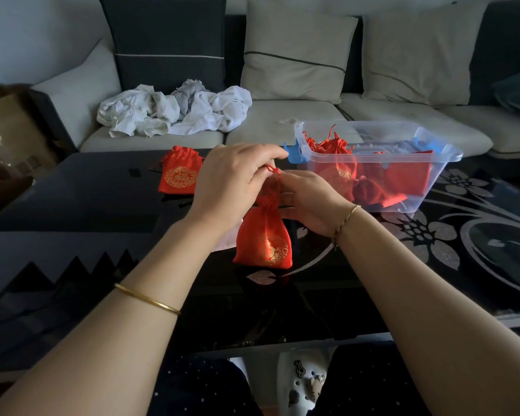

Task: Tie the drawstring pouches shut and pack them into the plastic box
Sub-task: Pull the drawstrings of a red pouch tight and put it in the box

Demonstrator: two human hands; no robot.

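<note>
1. The task is partly done. Several red packed pouches (pixel 333 145) already lie in the plastic box (pixel 403 154), their cords sticking up above the rim.
2. One held pouch (pixel 264 235) is being closed now. It hangs between the hands at the middle of the tabletop (pixel 102 199), its neck already gathered and its bottom just touching the glass.
3. The left hand (pixel 234 181) pinches the drawstring (pixel 272 170) at its top, fingers (pixel 270 159) curled round the cord and drawing it upward.
4. The right hand (pixel 309 199) reaches to the cord and neck from the other side. Whether it pinches them or only touches them I cannot tell, since the cord hides the tips.
5. Judging from this, the knot is not yet finished, and this pouch has yet to go into the box.
6. A second pouch (pixel 179 174) lies flat on the tabletop, beyond the left hand and well apart from the box. Its mouth looks untied, so it is probably left to do.
7. The box stands just right of the hands, open-topped, with a blue latch (pixel 294 151) facing them. Nothing blocks the short way across.
8. Beyond the tabletop is a sofa (pixel 282 121) with a heap of white laundry (pixel 174 111), out of the work's way.
</note>
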